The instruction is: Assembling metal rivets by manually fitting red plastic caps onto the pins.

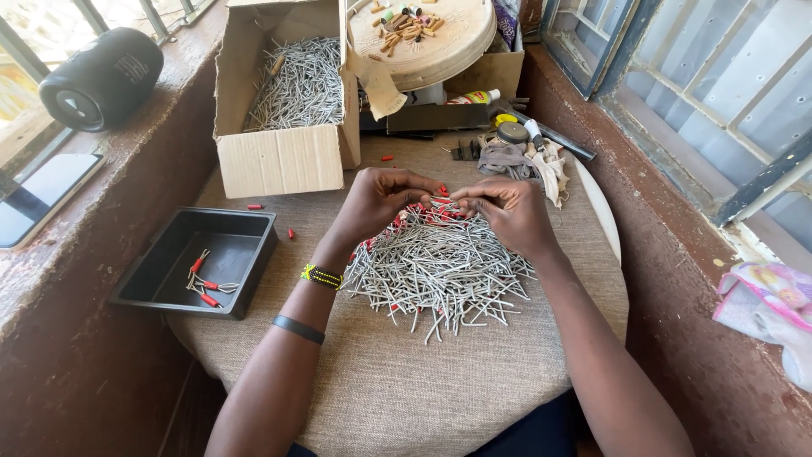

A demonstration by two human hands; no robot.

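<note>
Burlap-covered round table (406,381) by a barred window, both hands working at the far edge of a heap of thin grey metal wire pieces (440,267) in mid-frame.

Left hand (379,203) and right hand (507,211) meet fingertip to fingertip, pinching one small wire piece (440,201) between them just above the heap, beside a cluster of small red tube beads (420,216). Such wires look light, stiff and springy, prone to tangle, so I judge each is best pinched near its ends. Left of the heap sits a black rectangular plastic tray (245,224) holding a few wires with red beads (205,283). Toward the upper left of the frame an open cardboard box (279,159) holds more grey wire. A black cylindrical speaker (101,78) lies on the sill at upper left.
</note>
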